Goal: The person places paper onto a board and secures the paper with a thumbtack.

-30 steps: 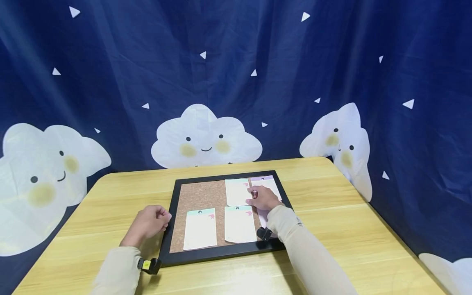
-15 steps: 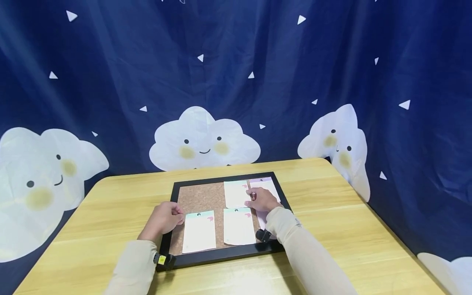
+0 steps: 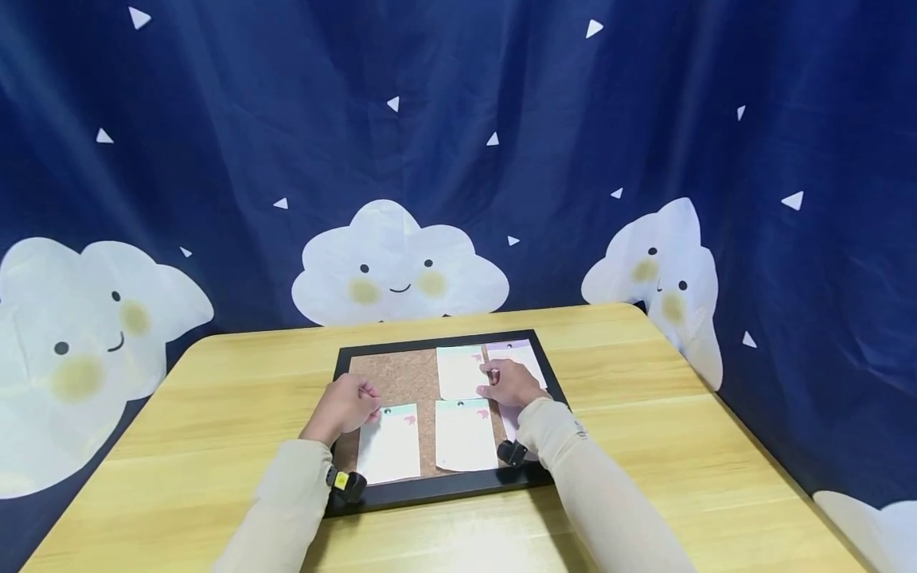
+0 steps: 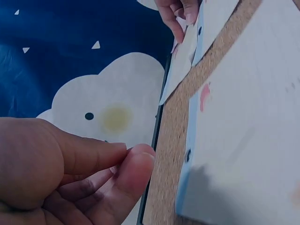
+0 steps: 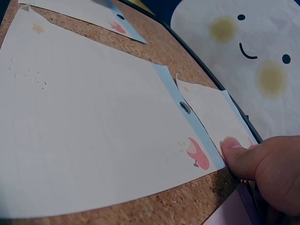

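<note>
A black-framed cork board (image 3: pixel 401 377) lies on the table with several white note sheets on it. My right hand (image 3: pixel 513 383) presses thumb and forefinger, spread apart, on the right edge of the upper middle note (image 3: pixel 458 372). Over the board's left part, my left hand (image 3: pixel 349 402) holds thumb and forefinger tips together; nothing shows between them. Near it lies the lower left note (image 3: pixel 390 446), with a dark pin in its green strip. Another pinned note (image 3: pixel 466 438) lies lower middle. A purple-topped note (image 3: pixel 523 362) is pinned at upper right.
Partly under my right hand and wrist lies another purple-edged sheet (image 3: pixel 511 422). The wooden table (image 3: pixel 645 446) extends around the board. Behind it hangs a dark blue curtain (image 3: pixel 458 159) printed with clouds.
My left hand has moved right and forward, from beside the frame to over the board's left part, near the lower left note. My right hand stays at the upper middle note.
</note>
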Demonstrator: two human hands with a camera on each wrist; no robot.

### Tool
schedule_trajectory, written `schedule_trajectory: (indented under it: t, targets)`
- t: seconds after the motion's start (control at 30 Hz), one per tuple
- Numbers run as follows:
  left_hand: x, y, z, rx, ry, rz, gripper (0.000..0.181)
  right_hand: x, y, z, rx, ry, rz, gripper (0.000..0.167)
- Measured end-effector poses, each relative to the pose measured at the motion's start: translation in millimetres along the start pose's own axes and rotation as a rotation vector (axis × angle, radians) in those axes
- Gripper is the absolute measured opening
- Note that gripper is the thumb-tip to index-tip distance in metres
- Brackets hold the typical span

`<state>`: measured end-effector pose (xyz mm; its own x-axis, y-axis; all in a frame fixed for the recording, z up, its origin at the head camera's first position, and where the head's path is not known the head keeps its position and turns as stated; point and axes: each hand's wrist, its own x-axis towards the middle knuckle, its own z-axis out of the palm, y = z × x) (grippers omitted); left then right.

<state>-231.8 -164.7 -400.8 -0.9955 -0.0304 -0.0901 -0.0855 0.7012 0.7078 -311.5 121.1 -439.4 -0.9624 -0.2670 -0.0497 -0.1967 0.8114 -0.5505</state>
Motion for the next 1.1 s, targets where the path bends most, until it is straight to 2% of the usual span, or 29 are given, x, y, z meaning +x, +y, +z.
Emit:
schedule_trajectory:
  t: [0.13,0.33,0.5,0.67,0.93,1.1]
  targets:
    - [4.0,7.6,3.3,0.002,0.005,-0.003,0.006,1.5,-0.1,0.1,0.005,0.0,0.005,0.048]
    - [10.1,14.6,10.8,-0.025,0.025,0.032,0.006,3.7,1.1,-0.1,-0.002,-0.003,0.003,0.047]
    - [17.2,20.3,20.2,-0.086,0.005,0.043,0.005,2.7,0.8,0.2,0.005,-0.006,0.015,0.047]
    - [24.9,26.8,28.3,-0.105,-0.013,0.029,0.009,1.8,0.5,0.3,0.007,-0.004,0.002,0.047]
    - [31.4,40.7,41.9,-0.278,-0.047,-0.013,0.015,0.3,-0.7,0.2,0.007,-0.005,0.012,0.048]
    - [34.5,46.5,49.2,-0.335,-0.068,-0.024,0.017,0.5,-0.8,0.0,0.008,0.006,0.014,0.049]
